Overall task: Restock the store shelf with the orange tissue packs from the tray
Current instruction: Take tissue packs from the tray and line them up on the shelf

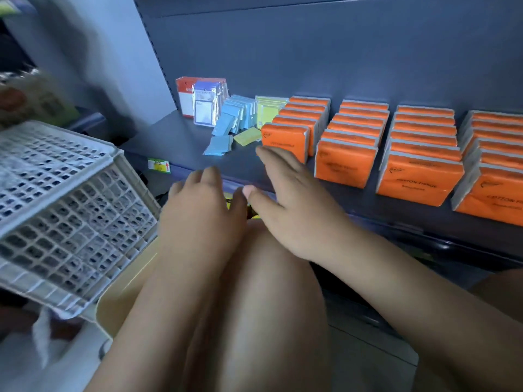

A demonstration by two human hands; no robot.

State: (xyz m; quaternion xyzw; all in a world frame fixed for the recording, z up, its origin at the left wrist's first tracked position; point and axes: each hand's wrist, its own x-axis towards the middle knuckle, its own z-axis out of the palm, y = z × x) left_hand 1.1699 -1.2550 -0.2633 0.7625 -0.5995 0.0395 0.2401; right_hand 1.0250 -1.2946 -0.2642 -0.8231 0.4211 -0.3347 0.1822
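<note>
Both hands are empty and loosely spread: the left hand (203, 202) hovers with relaxed fingers at the lip of the shelf (195, 157), while the right hand (285, 193) stretches flat, its fingertips just short of the front pack in the leftmost row. The reach looks like a tidying touch, meant to square that row, rather than a pick.

The packs (418, 176) stand on the shelf in four rows running front to back, upright on their long edges and pressed face to face, so that shoppers meet the printed front first. They are bright orange with grey-white sides and dark lettering; the film wrap looks soft and slightly puffed. The rightmost row runs out of the picture.

The tray (70, 210), a white lattice crate, sits tilted at the left, close to hand; no packs show in it, which suggests the restocking is nearly or wholly done. Blue packets (235, 117) and yellow packets (267, 108) lie loosely heaped beside the orange rows.
</note>
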